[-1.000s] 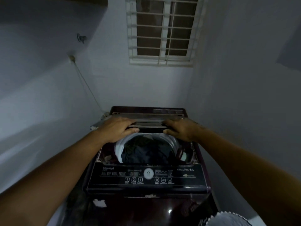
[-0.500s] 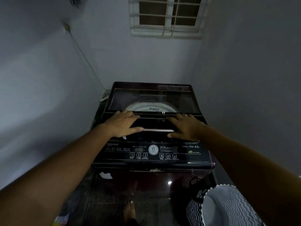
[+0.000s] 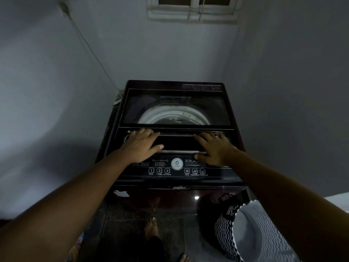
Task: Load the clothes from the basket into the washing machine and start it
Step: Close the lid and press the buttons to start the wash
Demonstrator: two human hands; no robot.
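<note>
Head view: your left hand [image 3: 140,145] and right hand [image 3: 214,148] press flat, fingers [image 3: 149,132] straight, on the closed lid [image 3: 170,103] of the washing machine [image 3: 177,179], centre frame; the basket [image 3: 224,231] sits lower right.

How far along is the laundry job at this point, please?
Done: the lid is down flat over the drum, and the basket shows no clothes in the part visible. In hand: the left hand and right hand press flat on the lid's front section. Left: the Start/Pause button is untouched and the display looks unlit, so the machine seems not yet started.
</note>
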